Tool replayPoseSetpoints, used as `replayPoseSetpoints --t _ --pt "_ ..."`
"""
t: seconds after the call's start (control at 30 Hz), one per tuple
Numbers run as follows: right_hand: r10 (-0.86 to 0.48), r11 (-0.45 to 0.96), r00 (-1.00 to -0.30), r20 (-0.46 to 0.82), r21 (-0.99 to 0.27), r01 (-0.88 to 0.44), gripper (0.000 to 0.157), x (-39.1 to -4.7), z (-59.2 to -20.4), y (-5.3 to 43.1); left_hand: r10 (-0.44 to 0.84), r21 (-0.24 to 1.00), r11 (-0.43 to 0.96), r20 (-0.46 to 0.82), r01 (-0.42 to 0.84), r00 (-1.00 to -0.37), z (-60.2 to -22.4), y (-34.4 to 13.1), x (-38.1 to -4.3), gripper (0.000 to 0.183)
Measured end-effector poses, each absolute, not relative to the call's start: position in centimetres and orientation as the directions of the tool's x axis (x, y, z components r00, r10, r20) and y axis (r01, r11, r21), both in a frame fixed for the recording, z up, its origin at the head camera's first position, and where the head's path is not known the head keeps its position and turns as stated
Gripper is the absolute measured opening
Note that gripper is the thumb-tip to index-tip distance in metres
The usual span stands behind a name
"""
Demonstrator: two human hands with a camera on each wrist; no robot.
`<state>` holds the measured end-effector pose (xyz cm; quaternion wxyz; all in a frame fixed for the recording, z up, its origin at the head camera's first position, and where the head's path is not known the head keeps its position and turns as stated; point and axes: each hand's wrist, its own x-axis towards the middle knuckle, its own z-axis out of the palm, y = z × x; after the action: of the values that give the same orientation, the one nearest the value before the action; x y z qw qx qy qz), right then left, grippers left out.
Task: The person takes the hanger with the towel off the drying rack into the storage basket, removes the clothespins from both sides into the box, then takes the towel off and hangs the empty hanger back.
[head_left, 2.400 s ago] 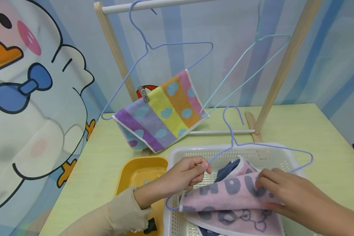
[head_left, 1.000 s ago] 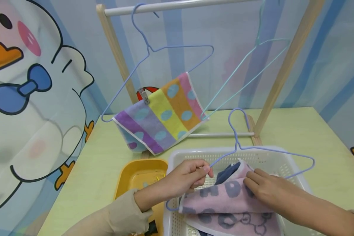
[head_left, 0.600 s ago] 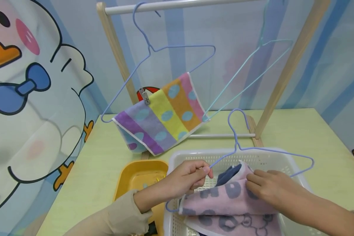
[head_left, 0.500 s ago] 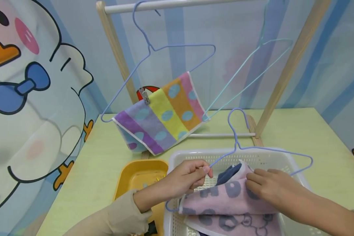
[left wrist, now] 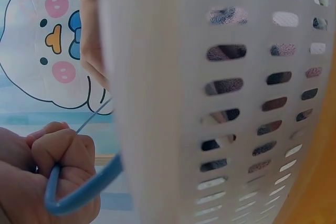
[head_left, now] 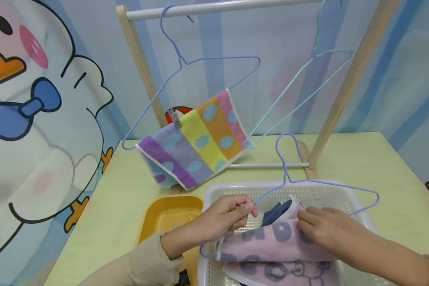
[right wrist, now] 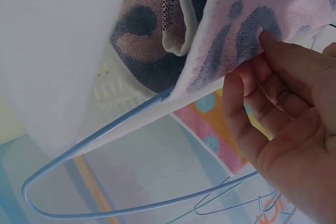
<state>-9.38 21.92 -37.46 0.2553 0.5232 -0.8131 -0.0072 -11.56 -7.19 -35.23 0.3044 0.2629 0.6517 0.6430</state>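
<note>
My left hand (head_left: 228, 214) grips the left shoulder of a periwinkle wire hanger (head_left: 285, 176), held tilted over a white basket (head_left: 271, 185). A pink towel (head_left: 271, 246) with grey letters is folded over the hanger's lower bar. With thumb and fingers, my right hand (head_left: 332, 228) pinches the towel's fold near its right part; the right wrist view shows the thumb (right wrist: 278, 45) on the cloth. In the left wrist view, the basket's wall (left wrist: 152, 103) covers much of the scene beside the curled left hand (left wrist: 65, 161).
Behind stands a wooden rack with a white rail (head_left: 218, 7). On it hang a blue hanger (head_left: 180, 59) with a striped towel (head_left: 200, 143) clipped by a grey clip (head_left: 175, 118), and a mint hanger (head_left: 289, 83). A yellow tray (head_left: 146, 218) sits left of the basket.
Since the oldest frame, my right hand has shifted left along the towel's fold, and the hanger's hook has moved slightly right. Over the last second both hands stay almost still.
</note>
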Motion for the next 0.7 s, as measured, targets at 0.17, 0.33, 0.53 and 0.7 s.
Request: replayPoseSetpoints --t 0.17,0.33,0.53,0.7 --pt "-0.873 0.427 -0.273 0.405 0.361 -0.829 0.012 -9.58 -37.66 21.95 0.749 0.999 0.029 -0.049 -0.04 -0.661 -35.48 -7.11 -11.68 0.031" --pt "-0.871 0.432 -0.26 0.417 0.394 -0.811 0.017 -9.69 -37.58 21.77 0.758 0.999 0.038 -0.024 0.007 -0.652 -35.52 -7.1 -11.7 0.031" --pt "-0.871 0.443 -0.291 0.396 0.375 -0.814 0.016 -9.86 -37.04 21.78 0.763 0.999 0.042 -0.025 0.01 -0.646 -35.39 -7.17 -12.16 0.032" --pt "-0.865 0.452 -0.309 0.395 0.348 -0.821 0.014 -9.74 -37.04 21.78 0.763 1.0 0.022 -0.014 0.003 -0.646 -35.33 -7.13 -12.16 0.032"
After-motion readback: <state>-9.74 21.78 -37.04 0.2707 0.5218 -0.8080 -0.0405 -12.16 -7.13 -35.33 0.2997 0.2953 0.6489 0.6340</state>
